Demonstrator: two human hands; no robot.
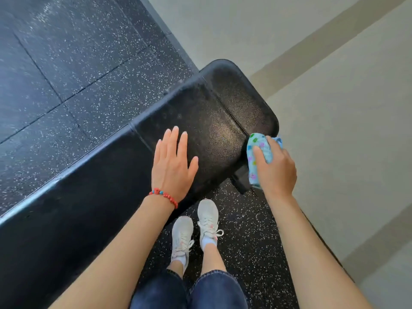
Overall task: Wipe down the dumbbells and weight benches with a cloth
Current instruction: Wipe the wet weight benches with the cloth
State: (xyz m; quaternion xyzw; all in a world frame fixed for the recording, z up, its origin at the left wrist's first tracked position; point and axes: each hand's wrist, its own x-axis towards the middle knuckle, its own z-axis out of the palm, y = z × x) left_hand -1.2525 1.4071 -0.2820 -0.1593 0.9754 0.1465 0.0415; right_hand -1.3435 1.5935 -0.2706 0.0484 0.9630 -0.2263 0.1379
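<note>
We are standing at the end of a black padded weight bench [200, 121], working its near right edge. Our right hand [275, 168] is clamped on a bunched blue patterned cloth [258, 152], pressing it against the side of the pad just beside a dark bracket [242, 181] under the bench. Our left hand [172, 161] is lying flat and open on the top, fingers spread, holding nothing, well apart from the right.

Progress, as we are judging it: the end section is catching a sheen, perhaps already wiped, but we cannot tell for sure. The long pad running toward lower left is showing no clear sign either way. No dumbbells are in view, so that part is likely still ahead.

Room: the rounded end is lying close to the pale wall [334, 108], leaving tight space there. The speckled rubber floor [66, 74] on the far side is open. Our shoes [194, 228] are standing close to the bench.
</note>
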